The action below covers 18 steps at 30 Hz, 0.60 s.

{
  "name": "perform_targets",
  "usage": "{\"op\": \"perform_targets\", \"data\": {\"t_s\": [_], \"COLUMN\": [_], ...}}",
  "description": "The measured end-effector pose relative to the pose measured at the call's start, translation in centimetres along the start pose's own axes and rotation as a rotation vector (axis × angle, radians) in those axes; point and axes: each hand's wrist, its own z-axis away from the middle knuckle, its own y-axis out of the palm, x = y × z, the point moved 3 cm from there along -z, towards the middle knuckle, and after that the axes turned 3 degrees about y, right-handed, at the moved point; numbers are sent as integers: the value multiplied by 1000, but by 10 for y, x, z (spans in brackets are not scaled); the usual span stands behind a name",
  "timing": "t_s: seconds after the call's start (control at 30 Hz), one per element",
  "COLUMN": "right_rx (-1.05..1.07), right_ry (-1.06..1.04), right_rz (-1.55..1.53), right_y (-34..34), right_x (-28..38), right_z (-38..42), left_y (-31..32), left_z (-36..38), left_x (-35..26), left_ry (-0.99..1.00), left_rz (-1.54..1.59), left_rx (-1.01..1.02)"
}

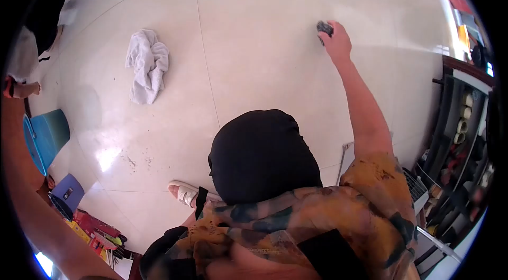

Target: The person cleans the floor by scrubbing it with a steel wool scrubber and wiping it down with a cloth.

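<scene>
The dark object [324, 28] was at the pale tiled floor [264, 68], well right of the crumpled cloth [147, 66]. The purple packet [67, 191] bore a label too small for me to read. My right hand [337, 42] was curled around the object, its exposed end pointing left; my fingers hid its long axis. My left hand's state I couldn't tell.

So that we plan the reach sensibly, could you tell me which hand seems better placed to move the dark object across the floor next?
Right, I would judge: the right hand holds the dark object at the floor, its arm stretched forward. The left hand is not in view.
</scene>
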Motion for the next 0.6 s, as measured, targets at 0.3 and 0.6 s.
{"op": "perform_targets", "data": {"t_s": [0.3,0.6], "right_rx": [331,102], "right_ry": [-364,14], "right_rz": [8,224], "right_y": [42,6], "right_x": [77,0], "right_z": [97,38], "left_y": [19,56], "left_z": [10,173], "left_x": [44,300], "left_ry": [-124,-462], "left_rz": [-17,-842], "left_rx": [62,341]}}
